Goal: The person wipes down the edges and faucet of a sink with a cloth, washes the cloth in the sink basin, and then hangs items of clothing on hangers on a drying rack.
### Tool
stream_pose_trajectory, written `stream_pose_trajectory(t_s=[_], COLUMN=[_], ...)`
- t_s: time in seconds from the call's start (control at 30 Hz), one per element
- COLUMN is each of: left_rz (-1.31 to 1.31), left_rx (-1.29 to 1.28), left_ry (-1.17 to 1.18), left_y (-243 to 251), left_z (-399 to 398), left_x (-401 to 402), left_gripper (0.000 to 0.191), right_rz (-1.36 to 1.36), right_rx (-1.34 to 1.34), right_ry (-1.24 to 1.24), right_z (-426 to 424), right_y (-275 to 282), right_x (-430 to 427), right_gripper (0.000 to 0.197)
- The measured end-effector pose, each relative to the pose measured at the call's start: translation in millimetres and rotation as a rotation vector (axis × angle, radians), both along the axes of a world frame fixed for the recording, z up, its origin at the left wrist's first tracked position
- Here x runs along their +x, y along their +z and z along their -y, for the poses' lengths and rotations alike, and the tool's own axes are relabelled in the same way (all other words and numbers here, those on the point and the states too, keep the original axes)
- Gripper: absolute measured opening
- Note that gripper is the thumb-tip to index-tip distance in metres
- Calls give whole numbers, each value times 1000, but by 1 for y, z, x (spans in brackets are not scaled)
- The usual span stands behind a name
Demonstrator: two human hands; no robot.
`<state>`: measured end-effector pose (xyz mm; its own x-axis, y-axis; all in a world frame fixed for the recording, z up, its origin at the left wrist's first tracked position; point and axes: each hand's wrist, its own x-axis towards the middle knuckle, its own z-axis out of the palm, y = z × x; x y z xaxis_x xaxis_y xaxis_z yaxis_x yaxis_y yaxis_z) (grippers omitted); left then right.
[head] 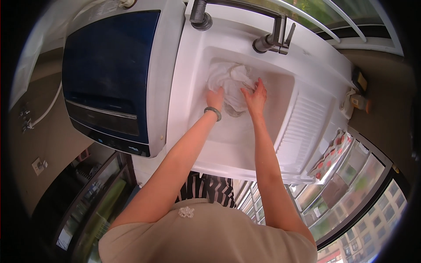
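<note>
A wet white cloth [230, 82] lies bunched in water in the basin of a white laundry sink [227, 157]. My left hand [215, 98], below a green bangle [213, 113] on the wrist, reaches into the water at the cloth's left side. Water and fabric hide its fingertips, so its grip cannot be made out. At the cloth's right edge is my right hand [257, 98], thumb and fingers spread apart, fingertips close to the fabric. Whether they touch it is unclear.
A dark grey faucet [271, 41] rises behind the basin. Right of it is a moulded ribbed washboard [301, 121]. A washing machine with a dark blue lid [108, 65] adjoins the sink's left side. A patterned cloth [330, 154] hangs on the right edge, near small bottles [358, 102].
</note>
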<state>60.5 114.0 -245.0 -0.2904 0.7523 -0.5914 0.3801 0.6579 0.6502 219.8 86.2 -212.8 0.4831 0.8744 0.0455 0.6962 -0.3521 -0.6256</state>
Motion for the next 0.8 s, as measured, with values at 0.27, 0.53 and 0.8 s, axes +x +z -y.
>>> stream_pose_trajectory(t_s=[0.27,0.53,0.8], left_rz=[67,-73,672], left_rx=[35,92,-422], left_ry=[147,206,390], left_y=[18,42,20], left_z=[-16,51,48], left_x=[10,18,8], left_gripper=[44,64,40], right_rz=[-1097,144,-697], right_rx=[66,92,-680], right_ry=[-1163,-171,18], right_z=[61,32,-6], right_y=[-16,33,8], right_x=[10,15,31], right_gripper=[34,22,54])
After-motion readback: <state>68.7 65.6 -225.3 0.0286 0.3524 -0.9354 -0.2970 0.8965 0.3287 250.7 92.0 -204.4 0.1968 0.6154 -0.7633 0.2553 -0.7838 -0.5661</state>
